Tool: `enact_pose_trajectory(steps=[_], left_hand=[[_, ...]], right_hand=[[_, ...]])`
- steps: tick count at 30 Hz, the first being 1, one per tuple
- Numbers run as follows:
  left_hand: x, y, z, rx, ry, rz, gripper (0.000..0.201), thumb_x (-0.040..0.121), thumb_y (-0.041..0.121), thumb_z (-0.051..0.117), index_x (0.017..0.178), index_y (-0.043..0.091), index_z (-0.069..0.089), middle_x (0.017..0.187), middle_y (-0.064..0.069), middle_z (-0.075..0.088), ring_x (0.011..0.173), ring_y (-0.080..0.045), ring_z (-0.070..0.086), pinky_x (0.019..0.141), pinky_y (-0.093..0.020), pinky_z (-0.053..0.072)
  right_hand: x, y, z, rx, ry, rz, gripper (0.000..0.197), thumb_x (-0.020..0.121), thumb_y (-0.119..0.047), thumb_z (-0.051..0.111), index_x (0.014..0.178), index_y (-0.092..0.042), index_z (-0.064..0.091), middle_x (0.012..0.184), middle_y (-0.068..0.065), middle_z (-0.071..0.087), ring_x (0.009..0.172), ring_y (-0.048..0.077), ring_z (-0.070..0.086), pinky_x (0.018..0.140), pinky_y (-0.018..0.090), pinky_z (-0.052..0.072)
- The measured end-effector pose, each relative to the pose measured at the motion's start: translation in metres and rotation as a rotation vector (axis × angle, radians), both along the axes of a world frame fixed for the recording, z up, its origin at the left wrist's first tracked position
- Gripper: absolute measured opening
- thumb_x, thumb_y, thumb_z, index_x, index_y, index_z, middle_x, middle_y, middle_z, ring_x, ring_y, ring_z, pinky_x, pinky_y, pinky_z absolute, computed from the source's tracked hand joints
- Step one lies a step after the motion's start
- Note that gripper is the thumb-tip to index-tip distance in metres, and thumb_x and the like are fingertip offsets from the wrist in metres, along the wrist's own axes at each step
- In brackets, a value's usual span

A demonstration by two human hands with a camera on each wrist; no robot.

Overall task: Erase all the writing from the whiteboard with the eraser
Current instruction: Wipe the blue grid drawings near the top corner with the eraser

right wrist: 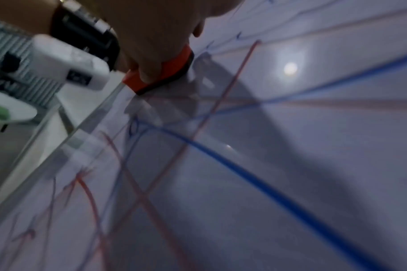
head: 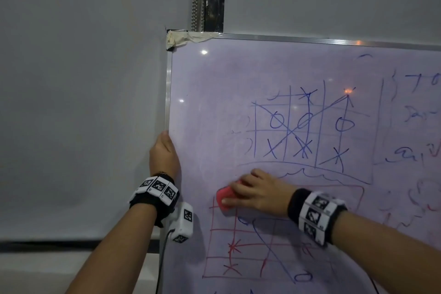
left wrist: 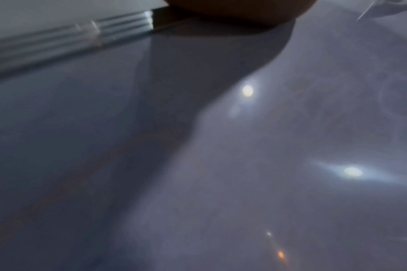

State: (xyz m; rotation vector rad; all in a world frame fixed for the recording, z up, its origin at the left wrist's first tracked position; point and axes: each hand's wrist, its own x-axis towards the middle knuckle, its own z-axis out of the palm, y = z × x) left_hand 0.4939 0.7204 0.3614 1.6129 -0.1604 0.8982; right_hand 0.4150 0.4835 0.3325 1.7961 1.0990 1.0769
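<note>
the right hand [head: 256, 194] has its grip curled around the red eraser [head: 225, 198], pressed flat on the whiteboard [head: 214, 107], long axis slanting up-right. only the right wrist view shows the eraser's black felt edge. beyond, the left hand [head: 164, 155] grips the board's left frame.

Both arms up and extended forward. Left hand [head: 164, 156] thumb-up, fingers wrapped round an edge out of sight behind it. Right hand [head: 259, 192] palm-down, fingers curled over a block, thumb on its near side. Marker bands on both wrists.
</note>
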Motion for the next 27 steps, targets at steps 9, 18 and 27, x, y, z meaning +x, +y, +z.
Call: enact_pose_trajectory(steps=[9,18,27], left_hand=[[0.002,-0.001,-0.001,-0.003,0.026,0.022,0.048,0.104,0.028,0.024,0.109,-0.005,0.058,0.102,-0.023,0.064,0.093,-0.034,0.060,0.079,-0.032,0.043],[-0.004,-0.003,0.002,-0.009,0.042,0.037,0.048,0.104,0.029,0.024,0.119,-0.002,0.057,0.112,-0.024,0.063,0.103,-0.037,0.059,0.086,-0.035,0.044],[-0.004,-0.005,0.002,-0.009,0.049,0.033,0.046,0.104,0.026,0.024,0.122,-0.001,0.056,0.117,-0.023,0.061,0.108,-0.034,0.057,0.087,-0.030,0.041]], right_hand=[[0.012,-0.017,0.188,0.677,-0.315,0.117,0.028,0.086,-0.028,0.058,0.099,-0.007,0.070,0.080,0.020,0.064,0.074,0.037,0.059,0.062,0.039,0.050],[-0.007,-0.002,-0.005,0.153,0.106,0.109,0.025,0.095,-0.003,0.036,0.111,-0.009,0.053,0.103,0.010,0.066,0.080,0.026,0.061,0.072,0.036,0.053],[0.017,0.005,0.179,0.682,-0.287,0.100,0.025,0.079,-0.018,0.057,0.097,-0.008,0.072,0.095,0.014,0.069,0.080,0.032,0.064,0.060,0.032,0.052]])
